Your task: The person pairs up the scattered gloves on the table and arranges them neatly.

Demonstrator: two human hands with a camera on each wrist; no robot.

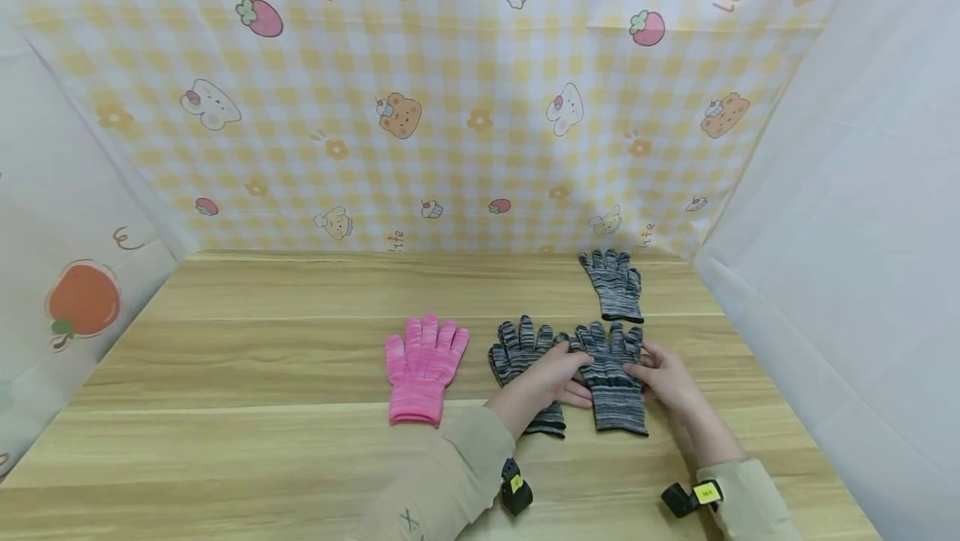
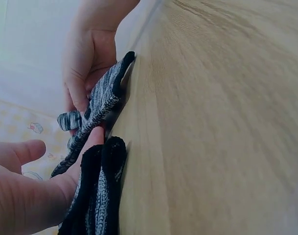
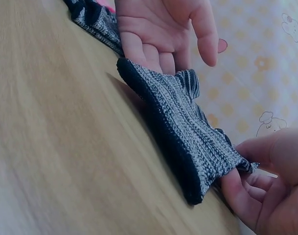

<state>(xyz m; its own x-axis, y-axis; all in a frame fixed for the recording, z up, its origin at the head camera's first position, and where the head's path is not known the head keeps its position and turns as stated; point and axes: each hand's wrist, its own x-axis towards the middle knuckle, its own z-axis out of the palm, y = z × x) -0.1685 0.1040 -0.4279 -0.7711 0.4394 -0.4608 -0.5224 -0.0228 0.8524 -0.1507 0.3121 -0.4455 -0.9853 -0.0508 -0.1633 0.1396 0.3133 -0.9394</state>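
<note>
A black-and-grey knit glove lies between my two hands, cuff toward me, its cuff edge raised off the table in the wrist views. My right hand pinches its right side, thumb on top and fingers beneath. At its left side my left hand has straight fingers slipped against the glove's underside, while its thumb stands apart from the fabric. Under my left wrist lie more black-and-grey gloves, stacked and partly hidden by the forearm.
Left of the stacked gloves lies a pink glove, fingers pointing away. Another black-and-grey glove set sits at the back right. The wooden table meets a patterned curtain behind and white cloth at the right.
</note>
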